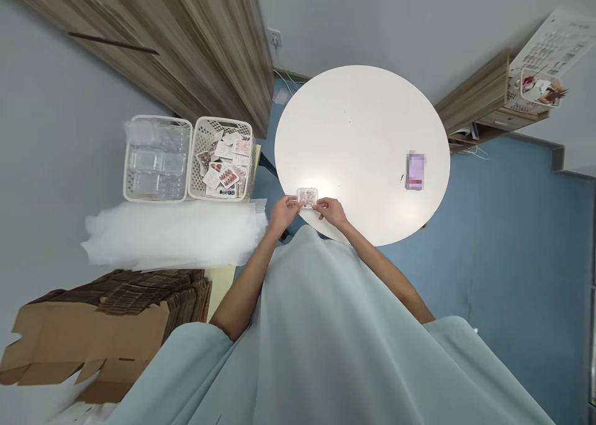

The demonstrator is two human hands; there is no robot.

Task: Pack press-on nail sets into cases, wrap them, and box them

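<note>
At the near edge of the round white table [363,127], a small clear plastic box [307,196] is held between both hands. Something pale pink with darker marks shows through it, too small to make out. My left hand [284,214] grips its left side, thumb toward the front corner. On the right side, my right hand [331,210] pinches the box near its lower corner, fingers curled. Whether the box rests on the tabletop or is lifted slightly, I cannot tell.
Left of the table stand a white basket of clear plastic boxes [158,162] and a basket of printed cards [228,177]. Nearer lie white translucent sheets [177,232] and flattened cardboard boxes [93,332]. A purple item, blurred [415,170], lies at the table's right.
</note>
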